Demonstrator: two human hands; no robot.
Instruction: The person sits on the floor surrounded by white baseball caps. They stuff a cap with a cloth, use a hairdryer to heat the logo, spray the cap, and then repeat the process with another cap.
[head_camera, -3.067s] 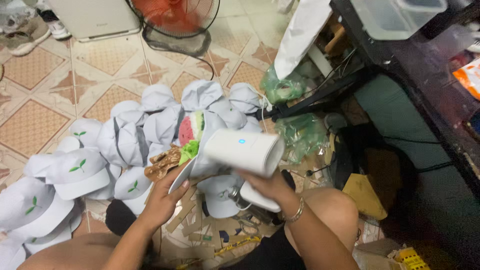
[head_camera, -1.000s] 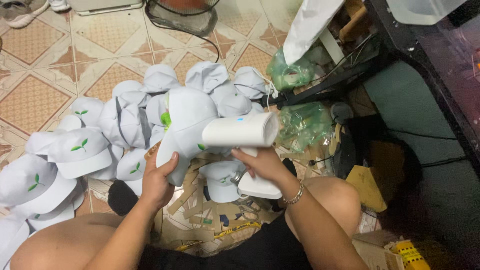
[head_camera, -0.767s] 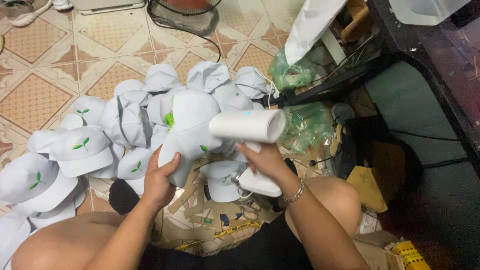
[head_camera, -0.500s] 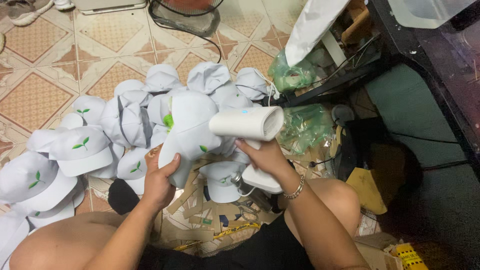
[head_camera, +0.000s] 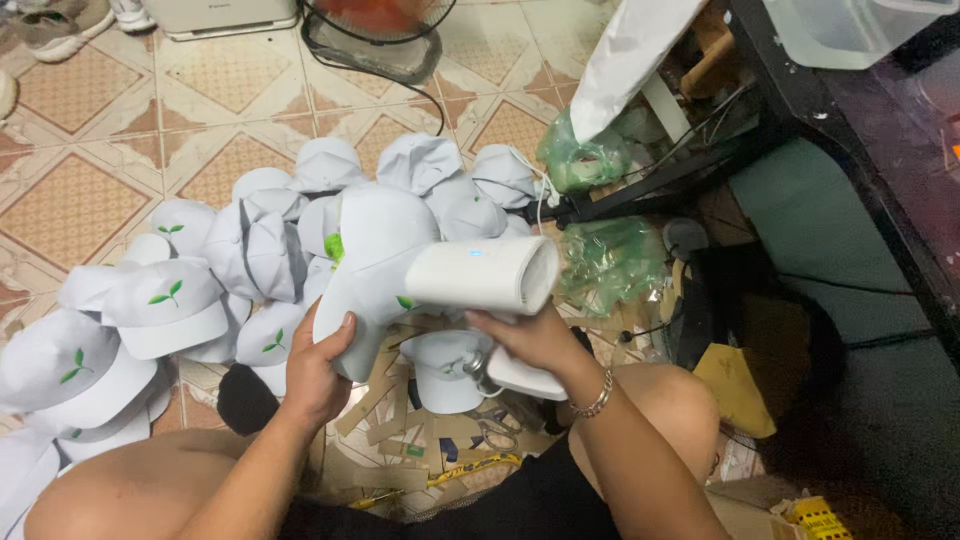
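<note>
- The tiled floor (head_camera: 90, 190) carries a loose heap of white caps (head_camera: 200, 290) with green leaf marks, lying within arm's reach.
- A white cap (head_camera: 375, 255) is held up over the heap; the left hand (head_camera: 315, 365) has its grip pinching the lower edge, seemingly to keep it taut.
- The right hand (head_camera: 530, 340) wraps its grip around a white handheld device (head_camera: 485, 275), barrel lying against the cap.
- Green plastic bags (head_camera: 605, 260) sit nearby, contents unclear.

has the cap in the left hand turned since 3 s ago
Yes. The white cap in the left hand has flipped: its colourful inside faced up earlier, now its white crown does, above the cap pile.
</note>
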